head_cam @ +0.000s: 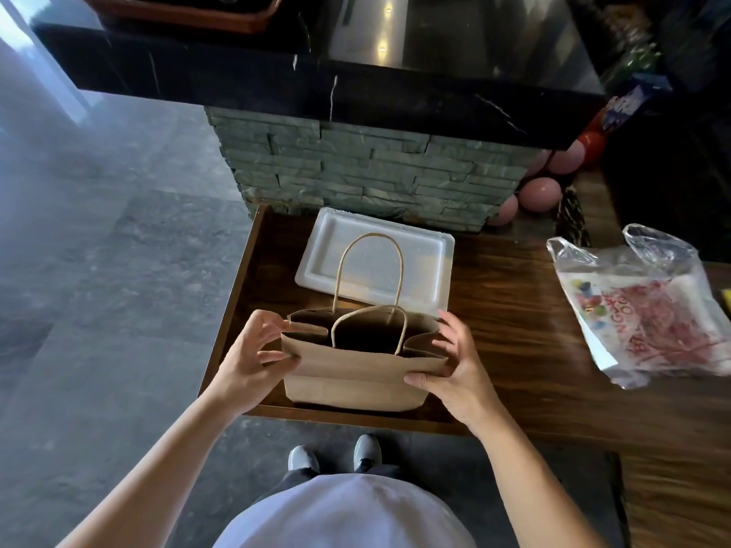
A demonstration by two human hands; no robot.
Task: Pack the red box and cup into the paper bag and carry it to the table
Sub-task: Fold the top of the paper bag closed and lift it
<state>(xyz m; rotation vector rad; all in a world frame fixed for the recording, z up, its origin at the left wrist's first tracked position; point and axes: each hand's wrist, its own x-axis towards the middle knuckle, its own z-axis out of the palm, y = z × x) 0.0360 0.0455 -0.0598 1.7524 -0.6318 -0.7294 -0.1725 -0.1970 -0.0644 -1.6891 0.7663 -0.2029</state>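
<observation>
A brown paper bag [356, 375] with two twisted paper handles stands upright near the front edge of a dark wooden counter [510, 318]. Its mouth is spread wide and the inside looks dark. My left hand [253, 357] pinches the bag's left rim and my right hand [455, 365] grips its right rim. No red box or cup is in view.
A white foam tray [419, 255] lies flat just behind the bag. A clear plastic bag [648, 310] with red-printed contents lies at the right. A stone-faced pillar [368, 168] under a black marble top stands behind. Pink balloons [540, 193] sit at the back right.
</observation>
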